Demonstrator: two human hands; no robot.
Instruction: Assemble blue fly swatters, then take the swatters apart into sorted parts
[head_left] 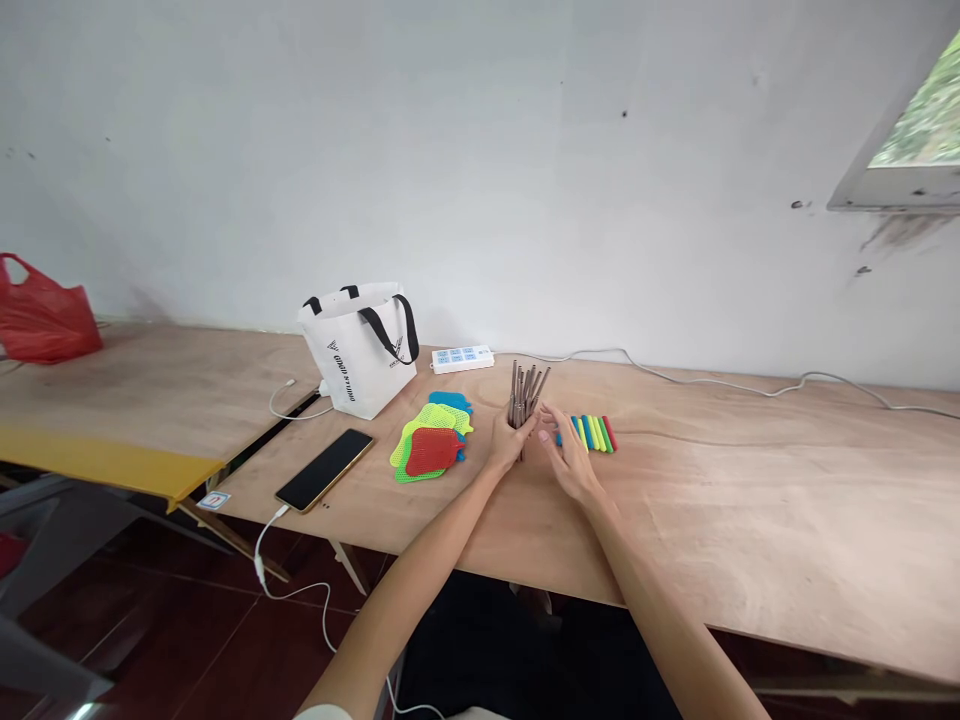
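A bundle of thin metal rods (528, 388) stands roughly upright in my left hand (511, 438), whose fingers are wrapped round its lower part. Close to its right side is my right hand (568, 458), fingers apart, with nothing visible in it. Behind the right hand lies a row of coloured handles (595, 433) in blue, yellow, green and red, partly covered by the fingers. To the left of the bundle, perforated fly swatter heads lie in an overlapping pile, a red swatter head (433, 451) on top and a blue swatter head (451, 400) at the back.
A phone (325, 470) with a white cable lies left of the swatter heads. Behind it stands a white tote bag (364, 350), with a power strip (462, 358) by the wall. A red plastic bag (46, 315) rests far left. The wooden table (787, 490) extends right.
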